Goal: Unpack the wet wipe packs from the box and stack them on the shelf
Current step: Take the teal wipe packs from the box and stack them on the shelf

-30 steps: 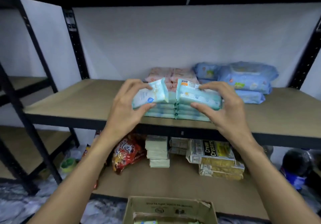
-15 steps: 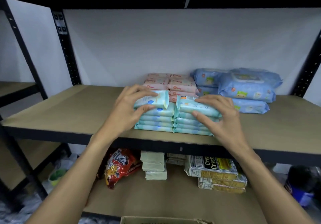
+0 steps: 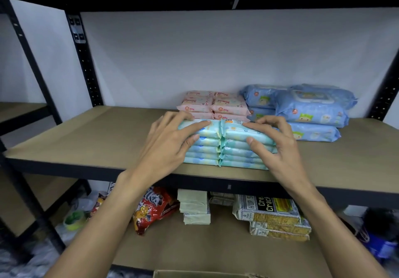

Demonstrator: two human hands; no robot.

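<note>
While the person seats 1 pack with each hand, the holdings read as follows.

- **Item 1:** 2 stacks of pale turquoise soft-plastic wet wipe packs (image 3: 203, 148). They sit side by side and touching, roughly 5 high each, near the front edge of the brown board shelf (image 3: 86, 139).
- **Item 2:** left top pack (image 3: 212, 131), flat on the left stack. The left hand (image 3: 170, 141) lays its fingers across the top with the thumb on the front face, its grip clamped on this pack.
- **Item 3:** right top pack (image 3: 234, 134), flat on the right stack. The right hand (image 3: 278, 146) has fingertips curled onto the top and the thumb against the front, its grip likewise clamped.
- **Item 4:** small pink wipe packs (image 3: 216, 105) stacked just behind, with large blue wipe packs (image 3: 311, 111) to their right.
- **Item 5:** lower shelf (image 3: 194, 245), holding a red snack bag (image 3: 155, 208), pale green wrapped blocks (image 3: 194, 208) and cream cracker packets (image 3: 274, 215).
- **Item 6:** brown cardboard box (image 3: 194, 274), with only its rim showing at the bottom edge and its contents hidden.

**Step in hand:** placing, judged near its end, since both top packs look level and aligned.

**Next move:** open both grips without dragging the slick film, lift clear, then reach down to the box. Whether any packs remain in it cannot be told.
</note>
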